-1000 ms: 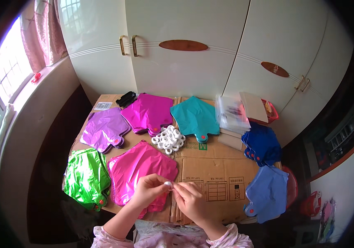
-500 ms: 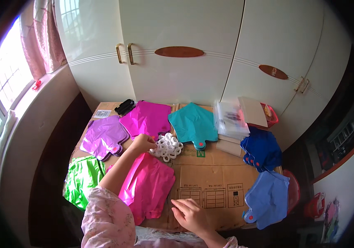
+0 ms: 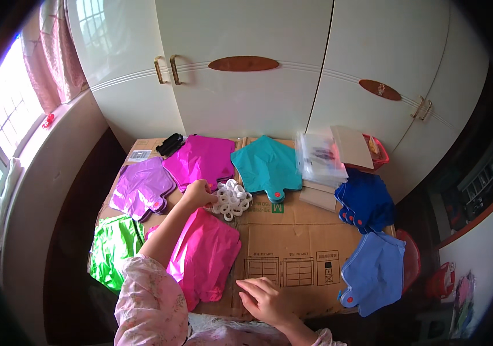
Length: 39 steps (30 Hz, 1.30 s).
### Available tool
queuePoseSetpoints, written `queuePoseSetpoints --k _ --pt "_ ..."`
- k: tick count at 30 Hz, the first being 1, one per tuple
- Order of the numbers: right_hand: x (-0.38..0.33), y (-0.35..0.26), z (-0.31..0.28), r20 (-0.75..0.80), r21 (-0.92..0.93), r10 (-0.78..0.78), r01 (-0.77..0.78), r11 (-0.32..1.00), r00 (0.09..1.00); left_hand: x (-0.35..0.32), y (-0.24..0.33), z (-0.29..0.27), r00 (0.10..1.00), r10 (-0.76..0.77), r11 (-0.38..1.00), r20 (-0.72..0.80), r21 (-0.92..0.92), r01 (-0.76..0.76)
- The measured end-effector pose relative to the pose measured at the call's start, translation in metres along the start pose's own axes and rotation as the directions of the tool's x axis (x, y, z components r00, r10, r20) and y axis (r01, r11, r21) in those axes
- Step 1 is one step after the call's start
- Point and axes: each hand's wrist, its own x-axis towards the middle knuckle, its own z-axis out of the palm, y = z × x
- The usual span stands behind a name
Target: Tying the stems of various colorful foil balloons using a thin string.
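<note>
My left hand [image 3: 201, 194] reaches across to the left edge of a small heap of white rings [image 3: 233, 199]. Its fingers are curled and pressed together; whatever they pinch is hidden. Under my left forearm lies a hot-pink stack of flat, shiny foil pieces [image 3: 209, 254], which look like uninflated balloons. Just beyond the hand is a magenta stack of the same kind [image 3: 200, 158]. My right hand [image 3: 266, 300] hovers near the front edge of the cardboard, fingers stretched out and thumb apart, holding nothing.
Purple [image 3: 142, 184], green [image 3: 114, 251], teal [image 3: 266, 164], dark blue [image 3: 367, 202] and light blue [image 3: 376, 274] foil stacks surround the cardboard sheet [image 3: 292, 242]. Clear plastic bags [image 3: 320, 160] and a red basket [image 3: 380, 155] stand back right. Behind rises a white cabinet [image 3: 240, 104].
The whole view has shifted slightly, so the table sits a little higher in the picture. My left hand stays at the white rings; my right hand keeps its stretched-out pose.
</note>
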Motion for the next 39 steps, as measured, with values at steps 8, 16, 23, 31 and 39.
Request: queuePoseSetpoints --k 8,16,23,31,39 --pt "-0.023 -0.015 -0.02 0.075 0.132 0.057 -0.066 0.989 0.996 -0.03 -0.006 -0.013 1.0 -0.014 0.957 0.028 -0.29 0.022" --pt "-0.086 -0.014 -0.044 0.221 0.193 0.216 -0.26 0.946 0.951 -0.145 0.024 -0.054 0.985 0.136 0.899 0.102 -0.431 -0.08" --pt "-0.1 -0.014 -0.027 0.322 0.2 0.24 -0.314 0.928 0.916 -0.114 -0.003 -0.059 0.998 -0.029 0.915 0.062 -0.4 0.051" --pt "-0.103 -0.008 -0.019 0.336 0.202 0.318 -0.397 0.895 0.887 -0.076 -0.024 -0.044 0.994 0.064 0.987 -0.085 0.155 -0.051" --pt "-0.096 -0.007 -0.019 0.312 0.195 0.241 -0.31 0.93 0.919 -0.032 -0.029 -0.023 0.997 0.07 0.973 -0.041 0.222 -0.059"
